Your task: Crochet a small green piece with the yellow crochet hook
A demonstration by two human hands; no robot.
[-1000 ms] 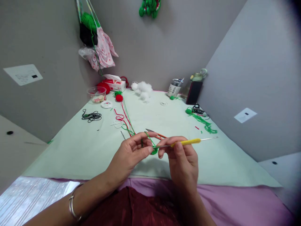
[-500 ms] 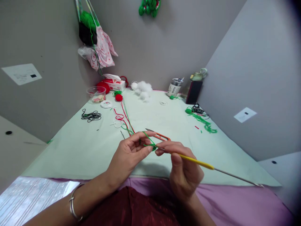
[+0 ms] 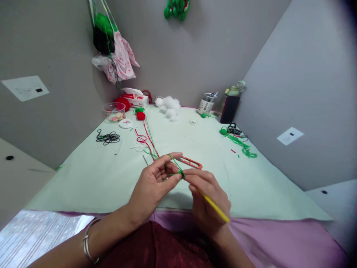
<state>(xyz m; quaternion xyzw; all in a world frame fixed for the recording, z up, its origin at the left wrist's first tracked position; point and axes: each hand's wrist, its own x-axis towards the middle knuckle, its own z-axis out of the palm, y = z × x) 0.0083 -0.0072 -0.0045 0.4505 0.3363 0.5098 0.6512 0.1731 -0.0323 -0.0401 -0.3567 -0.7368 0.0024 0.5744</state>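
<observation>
Between thumb and fingers, my left hand (image 3: 152,182) pinches a small green crochet piece (image 3: 181,174). Green yarn (image 3: 175,162) runs taut from that piece up over my left index finger, which is stretched out. My right hand (image 3: 209,197) is closed round the yellow handle of a crochet hook (image 3: 214,207). The hook's tip meets the green piece but is largely hidden by my fingers. Just beyond my fingertips lies an orange-handled thread snipper (image 3: 192,162); its blade is covered by my left hand.
Red and green yarn strands trail from a red yarn ball (image 3: 141,116). Black cord (image 3: 108,137) lies at left, green yarn (image 3: 247,149) at right. Along the back stand a clear tub (image 3: 114,111), a tissue box (image 3: 136,100), white stuffing (image 3: 170,106), a pen can (image 3: 206,104) and a phone (image 3: 230,109).
My right hand has turned and drawn in towards me, so the hook's handle now points steeply down instead of out to the right. The left hand has barely moved.
</observation>
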